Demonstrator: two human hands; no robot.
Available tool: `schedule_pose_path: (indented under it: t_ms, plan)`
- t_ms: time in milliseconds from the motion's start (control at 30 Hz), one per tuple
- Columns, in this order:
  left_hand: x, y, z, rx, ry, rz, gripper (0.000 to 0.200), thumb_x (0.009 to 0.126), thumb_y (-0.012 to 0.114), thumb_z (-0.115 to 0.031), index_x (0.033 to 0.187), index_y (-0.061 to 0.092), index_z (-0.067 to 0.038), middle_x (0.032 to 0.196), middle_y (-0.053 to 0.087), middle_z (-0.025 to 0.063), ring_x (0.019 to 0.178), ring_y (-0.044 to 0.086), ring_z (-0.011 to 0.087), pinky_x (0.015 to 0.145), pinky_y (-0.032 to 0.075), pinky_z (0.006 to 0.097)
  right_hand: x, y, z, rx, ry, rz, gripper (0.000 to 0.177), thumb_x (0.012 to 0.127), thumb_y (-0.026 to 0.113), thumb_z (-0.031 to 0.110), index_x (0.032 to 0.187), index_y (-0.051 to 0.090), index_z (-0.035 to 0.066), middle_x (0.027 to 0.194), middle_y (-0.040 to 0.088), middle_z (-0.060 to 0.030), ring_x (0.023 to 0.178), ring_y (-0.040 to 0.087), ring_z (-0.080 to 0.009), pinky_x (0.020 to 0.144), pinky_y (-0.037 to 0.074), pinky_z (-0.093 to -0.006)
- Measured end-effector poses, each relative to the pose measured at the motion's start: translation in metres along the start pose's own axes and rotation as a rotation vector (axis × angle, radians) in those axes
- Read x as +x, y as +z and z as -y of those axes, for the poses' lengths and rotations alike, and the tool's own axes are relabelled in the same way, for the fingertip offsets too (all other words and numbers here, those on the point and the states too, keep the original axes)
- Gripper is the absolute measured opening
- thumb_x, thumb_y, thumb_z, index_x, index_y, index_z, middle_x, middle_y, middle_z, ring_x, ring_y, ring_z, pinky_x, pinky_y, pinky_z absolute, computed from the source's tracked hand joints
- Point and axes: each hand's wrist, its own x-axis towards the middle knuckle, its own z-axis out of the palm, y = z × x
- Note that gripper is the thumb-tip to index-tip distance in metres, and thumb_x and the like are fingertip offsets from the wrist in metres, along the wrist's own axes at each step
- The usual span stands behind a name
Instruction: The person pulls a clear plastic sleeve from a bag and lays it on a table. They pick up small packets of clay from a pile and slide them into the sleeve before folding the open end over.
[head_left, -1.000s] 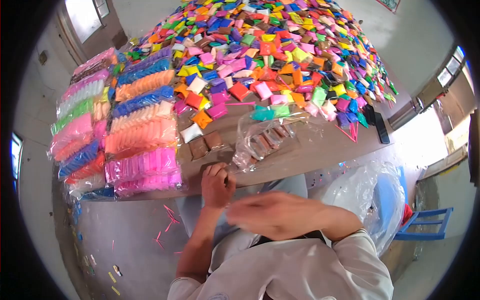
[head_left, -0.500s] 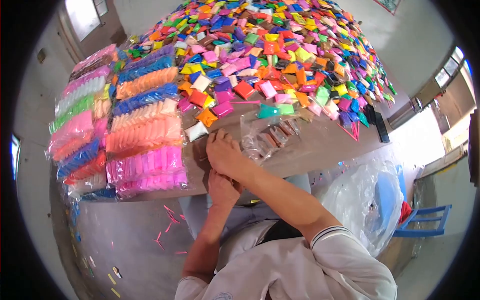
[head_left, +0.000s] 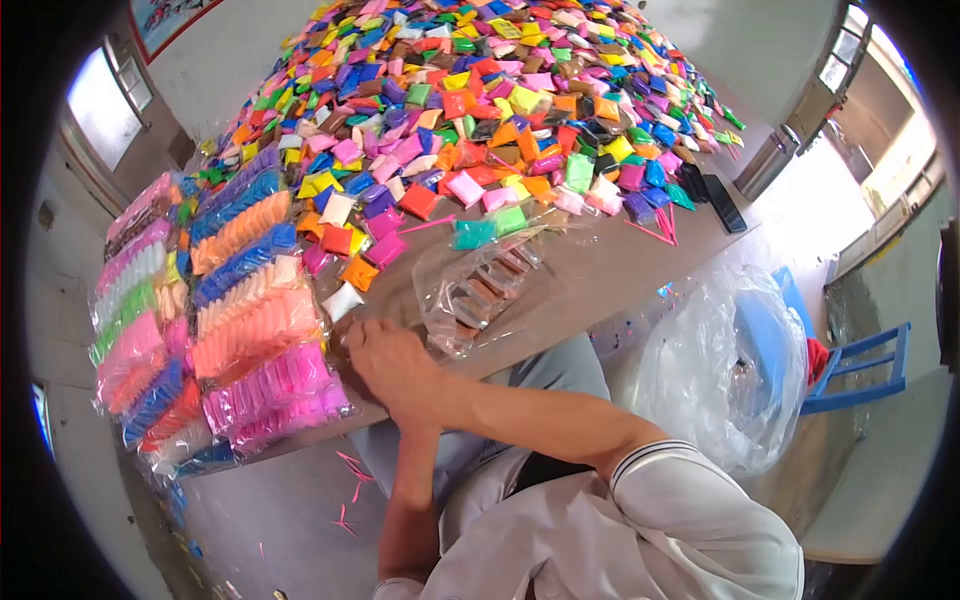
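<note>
My right hand (head_left: 388,368) is low over the table's near edge, with its fingers curled down; whatever they hold is hidden. Under its wrist, my left hand (head_left: 418,428) is mostly covered, and its fingers do not show. A white packet (head_left: 343,301) lies just beyond my right fingertips. Right of my hands, a clear plastic bag (head_left: 450,335) with several brown packets (head_left: 485,290) in it rests on the table. To the left is a stack of bagged pink packets (head_left: 270,400).
A large heap of colourful packets (head_left: 500,100) covers the table's far part. Bagged rows (head_left: 245,232) stand at the left. A black phone (head_left: 724,204) is at the right edge. Beyond it are a big clear bag (head_left: 700,370) and a blue chair (head_left: 860,370).
The view has turned, so the table appears tilted and shifted left. My right hand now covers more of my left hand. The bag of brown packets remains beside them.
</note>
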Motion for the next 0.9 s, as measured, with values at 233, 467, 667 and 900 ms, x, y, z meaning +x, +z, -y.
schedule_pose_path:
  t_ms: [233, 467, 667, 900]
  plan:
    - [-0.004, -0.001, 0.012, 0.008, 0.332, -0.099, 0.031, 0.083, 0.068, -0.02, 0.11, 0.065, -0.004, 0.113, 0.066, 0.0111, 0.098, 0.063, 0.0313, 0.087, 0.05, 0.0422, -0.038, -0.131, -0.017, 0.548, -0.181, -0.064, 0.025, 0.081, 0.065, 0.011, 0.104, 0.061, 0.003, 0.09, 0.057, -0.0147, 0.081, 0.064, -0.0327, 0.064, 0.053, -0.0441]
    - [0.016, -0.032, -0.02, -0.124, 0.367, -0.059, 0.01, 0.078, 0.066, -0.009, 0.079, 0.065, 0.001, 0.1, 0.068, 0.0127, 0.092, 0.062, 0.0345, 0.081, 0.051, 0.0455, -0.086, -0.204, -0.132, 0.224, 0.397, -0.21, 0.02, 0.081, 0.069, 0.013, 0.096, 0.066, 0.0, 0.08, 0.064, -0.0148, 0.073, 0.063, -0.0343, 0.066, 0.051, -0.0419]
    - [0.017, -0.035, -0.02, -0.119, 0.367, -0.044, 0.008, 0.078, 0.066, -0.007, 0.079, 0.064, 0.001, 0.1, 0.068, 0.0131, 0.092, 0.062, 0.0347, 0.081, 0.051, 0.0451, -0.077, -0.158, -0.205, 0.026, 0.453, -0.2, 0.021, 0.082, 0.068, 0.015, 0.097, 0.068, 0.0, 0.089, 0.067, -0.0195, 0.081, 0.065, -0.0391, 0.073, 0.051, -0.046]
    - [0.016, -0.034, -0.018, -0.168, 0.36, -0.045, 0.009, 0.078, 0.067, -0.007, 0.081, 0.066, 0.001, 0.1, 0.068, 0.0127, 0.092, 0.062, 0.0346, 0.082, 0.051, 0.0434, -0.051, -0.125, -0.205, -0.104, 0.426, -0.184, 0.014, 0.084, 0.064, 0.013, 0.089, 0.066, 0.0, 0.09, 0.067, -0.0225, 0.084, 0.066, -0.0405, 0.077, 0.052, -0.0491]
